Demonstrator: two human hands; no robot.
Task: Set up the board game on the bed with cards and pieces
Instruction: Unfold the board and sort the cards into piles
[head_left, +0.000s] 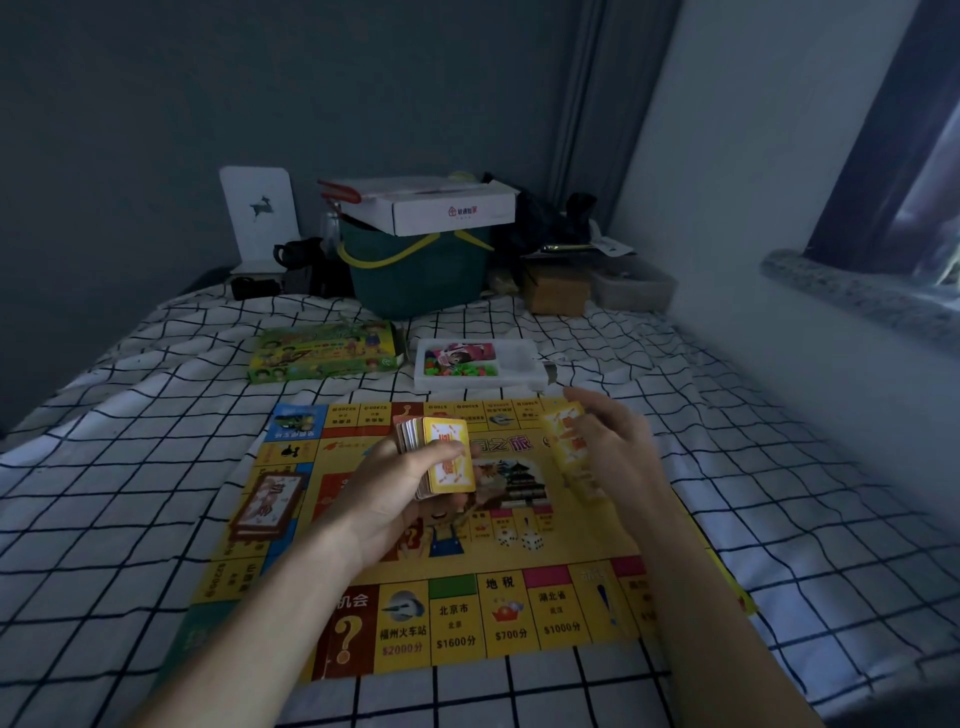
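The left hand (415, 483) pinches the card deck (441, 457) above the game board (519, 597), thumb steadying it, so the right hand (608, 447) can pinch single yellow cards (569, 441) off beside it.

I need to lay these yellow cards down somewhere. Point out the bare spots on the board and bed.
Free: the board's yellow centre near the printed dice, in front of the right hand; bare sheet left of the board. On the board's left edge a brown-backed pile takes the space. Crowded beyond the far edge: game box and piece tray.

glossy paper board (519, 613), cloth sheet (130, 493)
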